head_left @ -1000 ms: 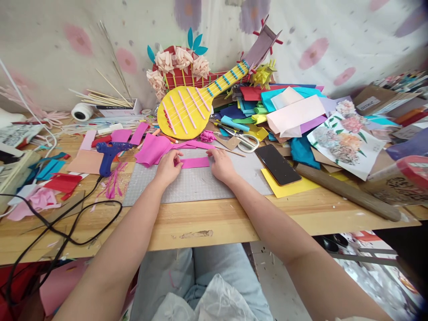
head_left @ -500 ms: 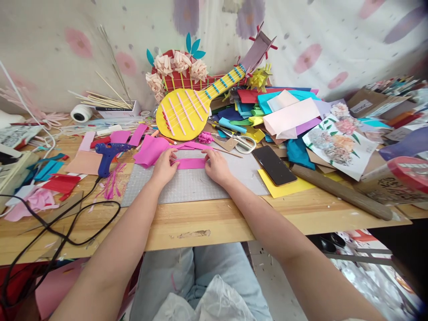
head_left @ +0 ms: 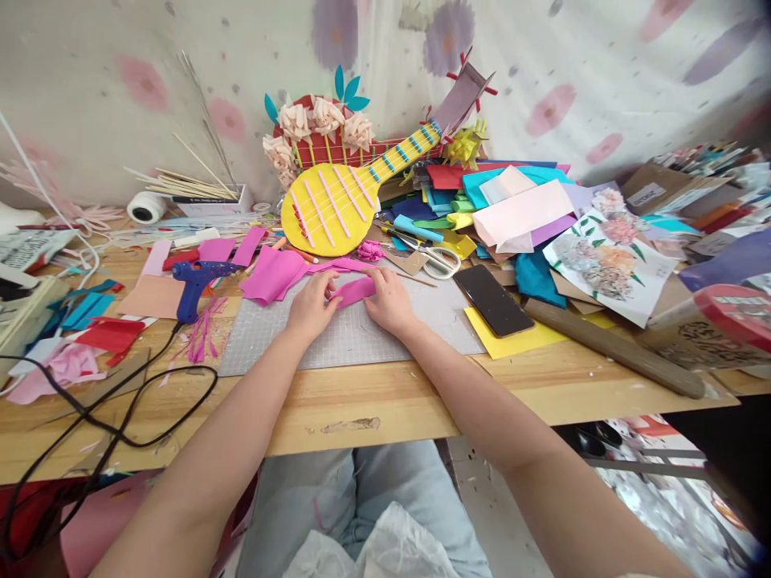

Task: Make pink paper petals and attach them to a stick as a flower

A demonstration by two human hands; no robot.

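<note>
Between my two hands is a magenta paper strip (head_left: pixel 352 293), tilted with its right end higher and slightly bowed. My left hand (head_left: pixel 312 303) pinches its left end between thumb and fingers. The right end is gripped by my right hand (head_left: pixel 389 299), whose fingers partly cover it. Under both hands lies a grey gridded cutting mat (head_left: pixel 313 349). A larger magenta sheet (head_left: pixel 271 275) rests at the mat's upper left, and a small magenta paper flower (head_left: pixel 370 251) sits just behind my hands.
A blue glue gun (head_left: pixel 196 285) with a black cord lies left. Scissors (head_left: pixel 442 261), a phone (head_left: pixel 494 299) and a wooden stick (head_left: pixel 614 345) lie right. A yellow paper lute (head_left: pixel 328 209) leans at the back near piled coloured paper (head_left: pixel 524 213).
My left hand has moved right, closer to my right hand. The strip between them has gone from flat and level to tilted and bowed.
</note>
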